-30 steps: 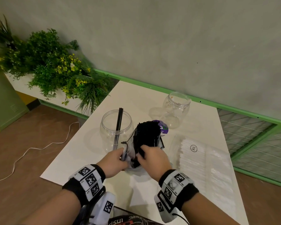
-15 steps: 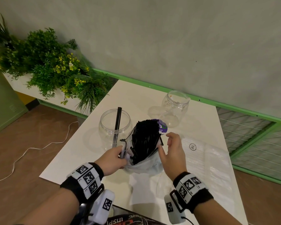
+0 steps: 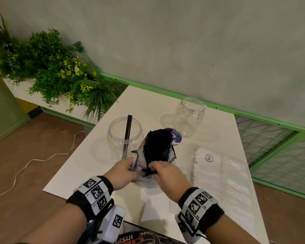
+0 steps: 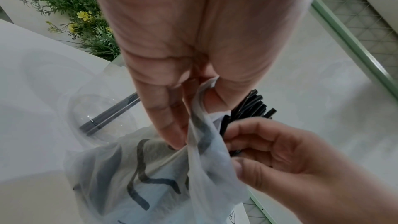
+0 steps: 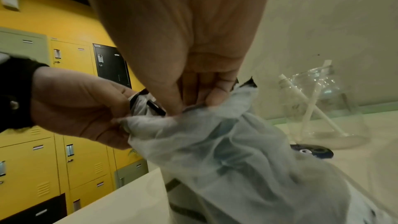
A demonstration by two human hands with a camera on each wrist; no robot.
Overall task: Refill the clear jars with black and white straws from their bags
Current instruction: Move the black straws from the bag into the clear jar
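- The left hand [image 3: 122, 170] reaches in from the near edge of the tabletop [image 3: 149, 104], fingers curled, pinching the rim of the translucent bag [image 4: 202, 173].
- The right hand [image 3: 166, 175] bends down beside it, fingertips curled round the near ends of the black straws [image 3: 158, 147] standing out of the bag.
- Just beyond, near the left edge, a clear jar [image 3: 124, 136] holds two black straws.
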